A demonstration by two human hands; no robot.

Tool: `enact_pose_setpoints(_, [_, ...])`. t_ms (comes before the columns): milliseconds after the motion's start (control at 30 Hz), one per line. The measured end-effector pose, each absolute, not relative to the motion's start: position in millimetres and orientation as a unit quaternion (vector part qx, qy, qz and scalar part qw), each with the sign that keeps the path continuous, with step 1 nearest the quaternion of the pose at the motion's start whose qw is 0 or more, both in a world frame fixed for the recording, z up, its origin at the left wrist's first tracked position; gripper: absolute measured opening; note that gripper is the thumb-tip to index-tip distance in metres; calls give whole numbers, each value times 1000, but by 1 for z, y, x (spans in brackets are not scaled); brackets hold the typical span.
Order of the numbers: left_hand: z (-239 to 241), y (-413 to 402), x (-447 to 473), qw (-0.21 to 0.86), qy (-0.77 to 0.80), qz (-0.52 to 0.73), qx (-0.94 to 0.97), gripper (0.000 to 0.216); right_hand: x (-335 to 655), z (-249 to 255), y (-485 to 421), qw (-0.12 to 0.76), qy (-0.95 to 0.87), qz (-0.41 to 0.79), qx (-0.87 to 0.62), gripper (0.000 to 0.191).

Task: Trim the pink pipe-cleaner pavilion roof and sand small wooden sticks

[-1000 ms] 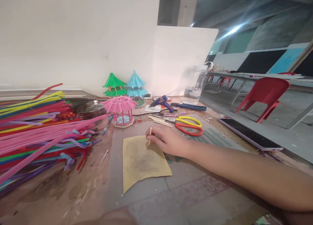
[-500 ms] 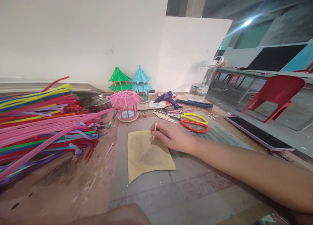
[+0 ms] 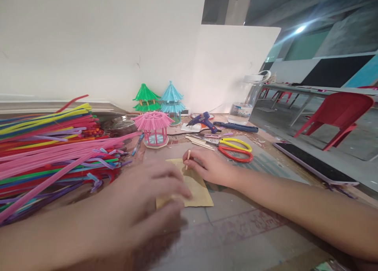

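Pinching a short wooden stick (image 3: 188, 159) between thumb and fingertips, our right hand (image 3: 208, 166) holds it nearly upright with its lower end on the far edge of a tan sheet of sandpaper (image 3: 198, 190). That sheet lies flat on a grey cutting mat (image 3: 236, 223), near the middle of the worktable (image 3: 97, 220). Our left hand (image 3: 144, 202) hangs over the near left part of the sheet, blurred, fingers loosely spread and curled with nothing in them; whether they touch the sheet we cannot tell.

At twelve o'clock from the stick stands a pink pavilion model (image 3: 152, 128), with a green one (image 3: 145, 98) and a blue one (image 3: 172, 101) behind it against the white wall. At one to two o'clock lie loose wooden sticks (image 3: 200, 142), scissors with yellow and red handles (image 3: 236, 149), a blue glue gun (image 3: 203, 121) and a clear water jug (image 3: 246, 100). At nine o'clock a big heap of coloured pipe cleaners (image 3: 50, 149) covers the table's left side. At three o'clock, well apart, a phone (image 3: 314, 165) rests near the table edge, and a red chair (image 3: 339, 113) stands beyond it.
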State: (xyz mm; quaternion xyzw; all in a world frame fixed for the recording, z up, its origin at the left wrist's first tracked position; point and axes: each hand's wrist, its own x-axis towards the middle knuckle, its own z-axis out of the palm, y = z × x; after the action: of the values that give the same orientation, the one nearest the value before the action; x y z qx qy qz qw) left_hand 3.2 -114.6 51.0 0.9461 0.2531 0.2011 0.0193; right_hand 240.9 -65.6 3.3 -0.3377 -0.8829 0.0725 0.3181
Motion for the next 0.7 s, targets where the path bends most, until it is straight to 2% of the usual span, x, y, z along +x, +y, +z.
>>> enact_pose_setpoints(100, [38, -92, 8, -6, 267, 167, 949, 21, 240, 4, -66, 315, -881, 77, -343, 14])
enact_pose_setpoints(333, [18, -72, 13, 22, 293, 116, 949, 28, 240, 8, -64, 326, -842, 92, -419, 15])
enact_pose_setpoints(400, [19, -73, 13, 16, 289, 112, 951, 29, 236, 9, -70, 331, -835, 141, -417, 16])
enact_pose_setpoints(500, [20, -74, 14, 11, 278, 105, 955, 26, 230, 11, -79, 307, -864, 212, -339, 17])
enact_pose_setpoints(600, [20, -73, 15, 10, 268, 110, 957, 24, 230, 11, -76, 280, -897, 148, -307, 18])
enact_pose_setpoints(700, [20, -73, 15, 9, 271, 114, 956, 27, 236, 11, -67, 281, -884, 60, -368, 16])
